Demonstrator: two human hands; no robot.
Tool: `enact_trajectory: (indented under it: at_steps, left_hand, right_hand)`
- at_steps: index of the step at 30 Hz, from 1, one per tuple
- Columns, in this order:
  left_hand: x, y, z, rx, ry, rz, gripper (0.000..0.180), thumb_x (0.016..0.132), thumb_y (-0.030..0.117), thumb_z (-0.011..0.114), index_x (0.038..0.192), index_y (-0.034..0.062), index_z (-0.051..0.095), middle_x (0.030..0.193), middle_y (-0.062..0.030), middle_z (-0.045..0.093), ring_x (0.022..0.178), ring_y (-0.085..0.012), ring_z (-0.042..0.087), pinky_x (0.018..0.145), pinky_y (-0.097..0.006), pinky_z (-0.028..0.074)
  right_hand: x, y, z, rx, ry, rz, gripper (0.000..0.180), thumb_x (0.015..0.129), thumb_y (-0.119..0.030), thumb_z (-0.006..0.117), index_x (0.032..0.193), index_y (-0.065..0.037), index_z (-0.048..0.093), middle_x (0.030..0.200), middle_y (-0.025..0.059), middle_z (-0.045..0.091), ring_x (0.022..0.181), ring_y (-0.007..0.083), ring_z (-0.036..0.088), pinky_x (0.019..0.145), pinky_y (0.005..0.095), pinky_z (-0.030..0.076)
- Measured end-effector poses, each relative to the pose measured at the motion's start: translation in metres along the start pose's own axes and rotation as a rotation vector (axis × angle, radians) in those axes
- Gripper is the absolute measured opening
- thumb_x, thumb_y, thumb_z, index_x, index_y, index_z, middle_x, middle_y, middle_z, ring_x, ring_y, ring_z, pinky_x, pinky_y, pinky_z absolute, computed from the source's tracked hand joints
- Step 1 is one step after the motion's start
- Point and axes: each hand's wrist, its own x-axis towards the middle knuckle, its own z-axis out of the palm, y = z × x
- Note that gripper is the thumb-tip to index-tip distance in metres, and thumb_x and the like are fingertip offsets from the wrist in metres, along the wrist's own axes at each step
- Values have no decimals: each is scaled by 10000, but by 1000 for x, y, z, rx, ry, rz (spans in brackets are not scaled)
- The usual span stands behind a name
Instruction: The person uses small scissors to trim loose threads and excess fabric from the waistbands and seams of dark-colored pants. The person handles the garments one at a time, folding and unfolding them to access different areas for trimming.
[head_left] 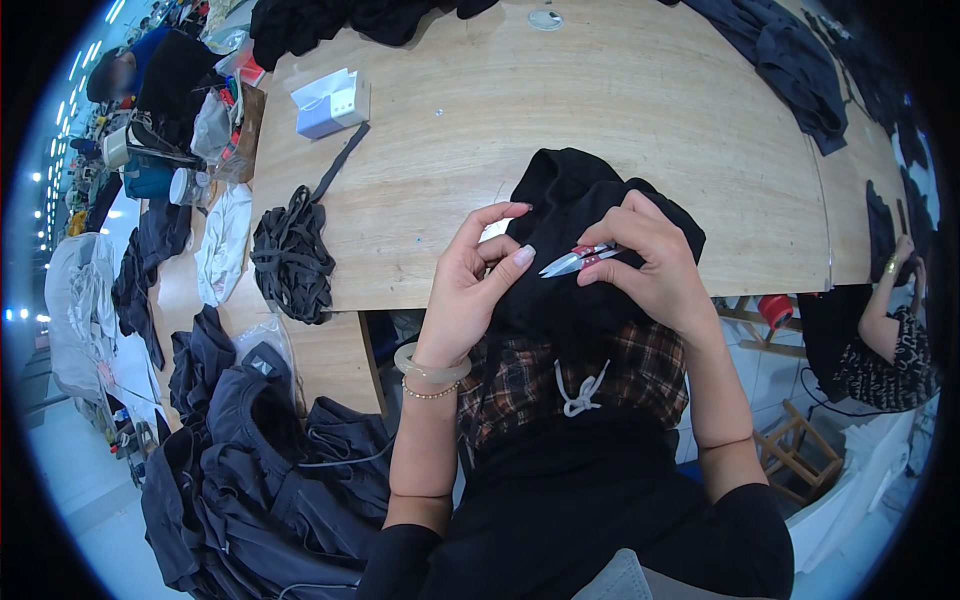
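Note:
A bunched black garment [570, 185] lies over the table's near edge and hangs down toward my lap. My left hand [470, 265] is at the garment's left side, thumb and a finger closed on its cloth while the index finger reaches up along the edge. Small thread snips [568, 262] with red grips are in my right hand [645, 255], fingers wrapped round them. Their pointed silver blades aim left, toward my left thumb, just over the black cloth. Any thread between the hands is too small to make out.
On the wooden table [440, 170] stand a tissue box [335, 105] and a bundle of dark fabric strips [295, 255]. Dark garments [270, 480] pile up at my left. More dark clothing [780, 70] lies far right. Another person's arm [885, 300] shows at the right, near a wooden stool [800, 450].

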Motion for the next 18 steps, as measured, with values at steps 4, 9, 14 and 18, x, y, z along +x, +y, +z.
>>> enact_trajectory:
  at_steps: [4, 9, 14, 18]
  left_hand:
    - [-1, 3, 3, -2, 1, 6, 463, 1000, 77, 638, 1430, 17, 479, 795, 41, 593, 759, -20, 500, 699, -176, 368]
    - [-1, -7, -2, -45, -11, 7, 487, 1002, 87, 635, 1451, 25, 456, 825, 28, 597, 793, -27, 493, 718, -191, 374]
    - [-1, 1, 3, 20, -49, 40, 639, 927, -11, 693, 1490, 33, 394, 960, -41, 697, 946, -63, 610, 853, -208, 451]
    - [-1, -11, -3, 104, -28, 27, 649, 888, -57, 710, 1454, 33, 404, 1019, -71, 722, 1026, -88, 636, 907, -231, 481]
  right_hand:
    - [1, 1, 4, -3, 12, -46, 279, 664, -143, 870, 878, -50, 717, 816, 7, 681, 788, 187, 526, 692, 317, 437]
    - [-1, 3, 5, 49, 22, -9, 264, 705, -177, 862, 890, -66, 709, 822, -1, 692, 776, 194, 530, 693, 320, 443]
    - [-7, 26, 21, 651, 90, 308, 325, 797, -157, 853, 1053, -49, 683, 1018, -18, 707, 863, 94, 552, 770, 256, 458]
    - [7, 27, 34, 631, 47, 272, 437, 806, -118, 817, 1215, -63, 673, 924, -54, 536, 782, 50, 443, 732, 206, 376]
